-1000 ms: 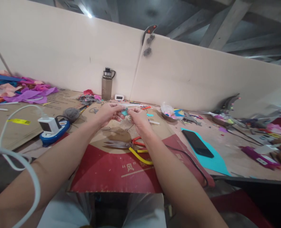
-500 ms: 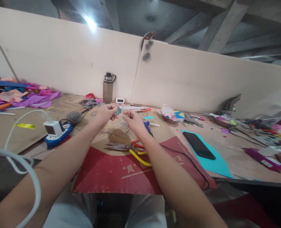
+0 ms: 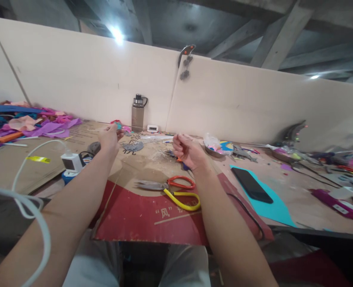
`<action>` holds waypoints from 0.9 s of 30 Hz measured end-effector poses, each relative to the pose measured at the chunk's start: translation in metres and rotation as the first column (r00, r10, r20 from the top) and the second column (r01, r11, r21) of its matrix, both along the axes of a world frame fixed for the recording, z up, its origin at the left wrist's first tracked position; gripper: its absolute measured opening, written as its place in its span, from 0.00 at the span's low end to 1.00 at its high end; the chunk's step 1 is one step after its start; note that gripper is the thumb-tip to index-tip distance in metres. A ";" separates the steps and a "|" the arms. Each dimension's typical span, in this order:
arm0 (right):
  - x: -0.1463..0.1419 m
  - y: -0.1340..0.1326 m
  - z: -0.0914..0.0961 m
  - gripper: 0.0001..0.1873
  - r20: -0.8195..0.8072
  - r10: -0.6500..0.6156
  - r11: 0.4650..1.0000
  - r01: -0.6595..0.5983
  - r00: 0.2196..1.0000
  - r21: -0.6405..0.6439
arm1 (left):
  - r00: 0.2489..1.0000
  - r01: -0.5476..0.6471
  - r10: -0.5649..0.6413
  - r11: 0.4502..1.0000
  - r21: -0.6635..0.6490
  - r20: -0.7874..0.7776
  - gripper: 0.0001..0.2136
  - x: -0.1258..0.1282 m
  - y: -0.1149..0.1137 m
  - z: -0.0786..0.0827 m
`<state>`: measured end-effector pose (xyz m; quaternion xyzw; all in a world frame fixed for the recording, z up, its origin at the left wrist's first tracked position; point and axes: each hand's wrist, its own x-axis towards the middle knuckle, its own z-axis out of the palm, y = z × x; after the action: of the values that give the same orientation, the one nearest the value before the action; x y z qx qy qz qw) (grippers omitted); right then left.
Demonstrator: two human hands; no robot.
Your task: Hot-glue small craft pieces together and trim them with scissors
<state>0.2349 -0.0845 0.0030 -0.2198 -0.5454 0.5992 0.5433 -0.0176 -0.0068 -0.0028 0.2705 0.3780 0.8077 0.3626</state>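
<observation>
My left hand (image 3: 110, 140) is over the far left of the cardboard, its fingers closed on a small teal piece (image 3: 118, 126) that shows at the fingertips. My right hand (image 3: 189, 150) is raised over the far right of the cardboard with thumb and fingers pinched together; anything between them is too small to make out. A flat grey scrap (image 3: 133, 146) lies on the cardboard between the hands. Nearer to me, scissors (image 3: 167, 185) with one red and one yellow handle lie with blades pointing left. My right hand partly hides an orange and blue tool (image 3: 185, 163).
The cardboard (image 3: 146, 223) has a red front part. To the right, a black phone (image 3: 251, 184) rests on a turquoise sheet (image 3: 279, 211). A bottle (image 3: 138, 113) stands against the partition. White cables, a charger (image 3: 71, 162) and coloured scraps (image 3: 30, 119) are on the left.
My hands have moved apart: the left went left with the teal piece, the right went right. The grey scrap and the scissors' red handle now show more fully.
</observation>
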 end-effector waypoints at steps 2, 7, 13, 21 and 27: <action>0.007 -0.003 0.004 0.11 -0.036 0.021 1.000 -0.021 0.999 0.008 | 1.000 -0.007 0.006 1.000 0.016 0.027 0.03 -0.001 0.001 0.000; 0.005 -0.008 -0.004 0.12 0.222 0.125 0.992 -0.116 0.967 -0.053 | 0.977 0.213 -0.212 0.976 0.037 -0.027 0.03 0.004 0.000 -0.001; -0.012 -0.002 -0.020 0.14 0.829 0.001 0.978 -0.175 0.559 0.117 | 0.924 0.374 -0.373 0.928 -0.008 -0.086 0.04 0.012 -0.005 -0.001; 0.024 0.020 -0.033 0.18 0.820 -0.556 0.672 0.505 -0.138 0.541 | 0.816 0.478 -0.468 0.876 -0.061 -0.338 0.06 0.031 -0.018 -0.007; 0.027 0.026 -0.055 0.05 0.810 -0.534 0.795 0.471 0.241 0.384 | 0.780 0.502 -0.477 0.863 -0.050 -0.405 0.06 0.038 -0.017 -0.014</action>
<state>0.2620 -0.0585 -0.0524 -0.6464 -0.6635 0.1661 0.3381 0.0203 -0.0233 -0.0169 0.5307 0.3364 0.6233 0.4654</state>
